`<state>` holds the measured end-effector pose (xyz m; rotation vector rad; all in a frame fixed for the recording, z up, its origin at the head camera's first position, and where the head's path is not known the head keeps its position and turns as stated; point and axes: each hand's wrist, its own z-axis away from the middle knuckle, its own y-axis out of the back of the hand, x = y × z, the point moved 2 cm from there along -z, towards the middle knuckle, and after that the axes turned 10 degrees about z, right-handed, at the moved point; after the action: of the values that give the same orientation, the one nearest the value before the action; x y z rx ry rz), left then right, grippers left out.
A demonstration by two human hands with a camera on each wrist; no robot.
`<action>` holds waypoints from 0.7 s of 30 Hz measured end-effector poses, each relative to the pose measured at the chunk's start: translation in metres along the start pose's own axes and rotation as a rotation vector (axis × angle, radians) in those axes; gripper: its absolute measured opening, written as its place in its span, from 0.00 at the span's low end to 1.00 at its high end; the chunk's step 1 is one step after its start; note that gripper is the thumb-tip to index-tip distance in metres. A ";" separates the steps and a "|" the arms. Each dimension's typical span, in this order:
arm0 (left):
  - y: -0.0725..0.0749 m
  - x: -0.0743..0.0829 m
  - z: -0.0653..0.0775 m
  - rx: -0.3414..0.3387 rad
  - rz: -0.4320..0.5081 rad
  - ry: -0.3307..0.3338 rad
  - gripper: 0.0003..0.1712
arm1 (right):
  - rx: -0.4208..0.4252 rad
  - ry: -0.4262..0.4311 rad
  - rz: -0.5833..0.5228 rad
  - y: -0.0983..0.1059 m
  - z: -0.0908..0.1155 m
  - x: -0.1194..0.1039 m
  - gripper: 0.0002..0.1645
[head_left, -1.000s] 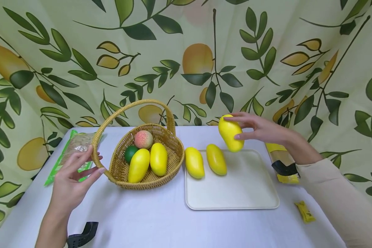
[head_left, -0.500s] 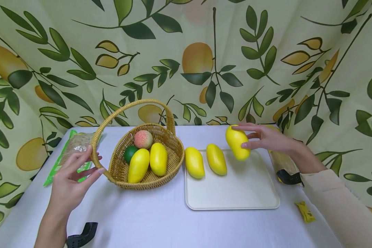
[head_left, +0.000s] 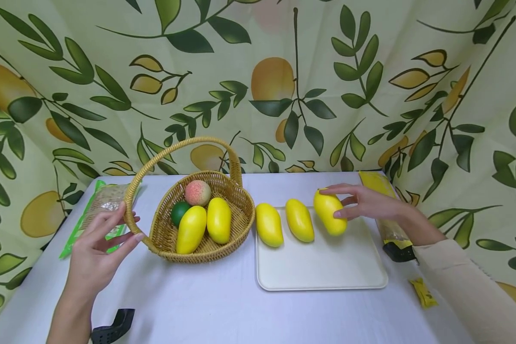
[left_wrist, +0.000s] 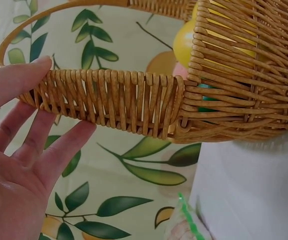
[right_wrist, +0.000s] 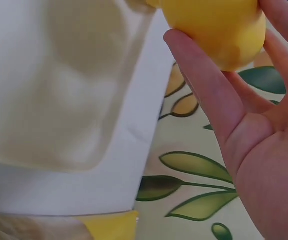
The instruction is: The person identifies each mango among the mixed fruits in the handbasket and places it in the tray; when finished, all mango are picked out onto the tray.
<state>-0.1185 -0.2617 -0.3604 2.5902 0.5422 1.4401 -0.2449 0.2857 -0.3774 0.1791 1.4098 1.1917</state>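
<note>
My right hand (head_left: 365,203) holds a yellow mango (head_left: 329,213) between thumb and fingers, over the back of the white tray (head_left: 322,272). In the right wrist view the mango (right_wrist: 218,30) sits at the fingertips. Two more mangoes, one at the left edge (head_left: 269,225) and one beside it (head_left: 300,220), lie on the tray. With thumb and fingers my left hand (head_left: 96,253) pinches the handle of a wicker basket (head_left: 198,258). Inside it are two mangoes (head_left: 192,230), a pink peach (head_left: 198,193) and a dark green round fruit (head_left: 180,213), partly hidden.
A green-edged plastic bag (head_left: 105,205) lies on the left behind the left hand. To the right of the tray are a yellow-ended packet (head_left: 387,224), partly behind the right arm, and a small yellow wrapper (head_left: 423,293). A leaf-patterned cloth (head_left: 275,57) hangs behind the white table.
The right hand has carried its mango down and slightly right, closer to the tray and in line with the other two. My left hand keeps its hold on the basket handle.
</note>
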 end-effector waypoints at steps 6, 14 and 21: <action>0.000 0.000 0.001 0.011 -0.018 0.035 0.50 | -0.051 -0.078 -0.077 -0.012 -0.007 0.011 0.41; 0.001 0.000 0.001 0.013 -0.007 0.022 0.50 | -0.097 -0.133 -0.047 -0.022 -0.013 0.021 0.42; 0.001 -0.001 0.001 0.004 0.001 0.016 0.49 | -0.106 -0.189 -0.056 -0.026 -0.015 0.026 0.44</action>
<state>-0.1182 -0.2628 -0.3610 2.5848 0.5460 1.4626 -0.2503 0.2836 -0.4169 0.1716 1.1772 1.1688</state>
